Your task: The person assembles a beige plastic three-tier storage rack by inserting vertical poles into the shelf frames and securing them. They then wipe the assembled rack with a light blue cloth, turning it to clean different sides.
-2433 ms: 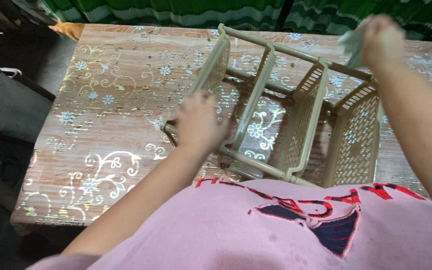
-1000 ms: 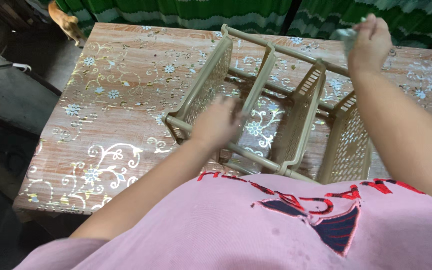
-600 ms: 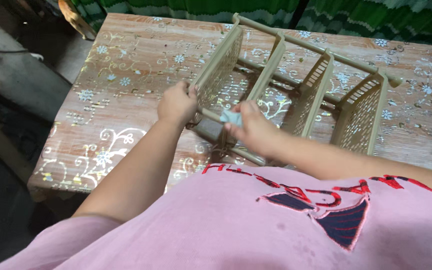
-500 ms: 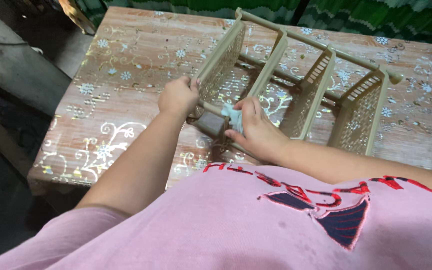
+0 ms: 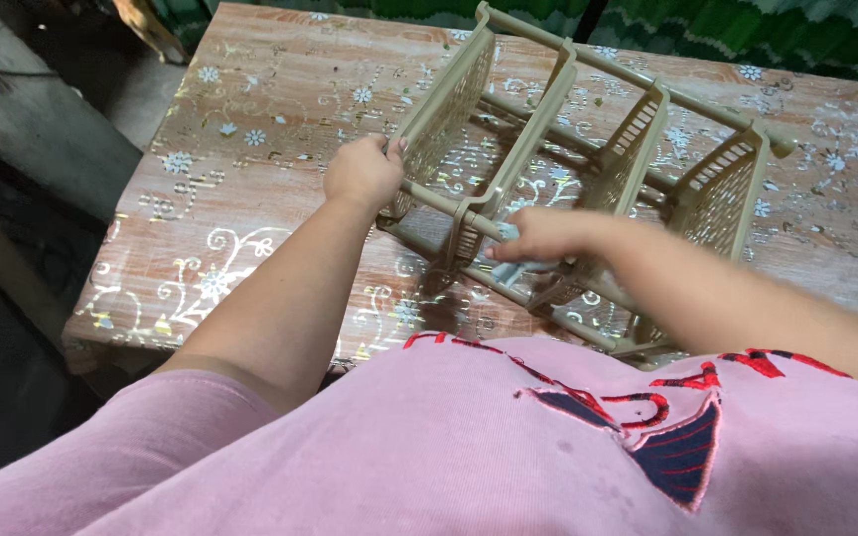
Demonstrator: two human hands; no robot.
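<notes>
Fingers of the left hand (image 5: pixel 362 174) curl shut around the beige rack's (image 5: pixel 588 149) pole, while right-hand fingers (image 5: pixel 538 238) press a pale cloth (image 5: pixel 520 266) against its frame.

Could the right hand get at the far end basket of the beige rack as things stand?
Probably yes. The right hand, holding a small pale cloth, is at the near rails of the beige rack; nothing lies between it and the far end basket, which the arm already passes.

The table (image 5: pixel 250 179) has a brown wood-pattern cover with white flowers and curling lines, a little shiny under the light. Behind its far edge hangs a green cloth (image 5: pixel 747 30) with folds. On the left, the floor (image 5: pixel 12 328) is dark and in shadow.
</notes>
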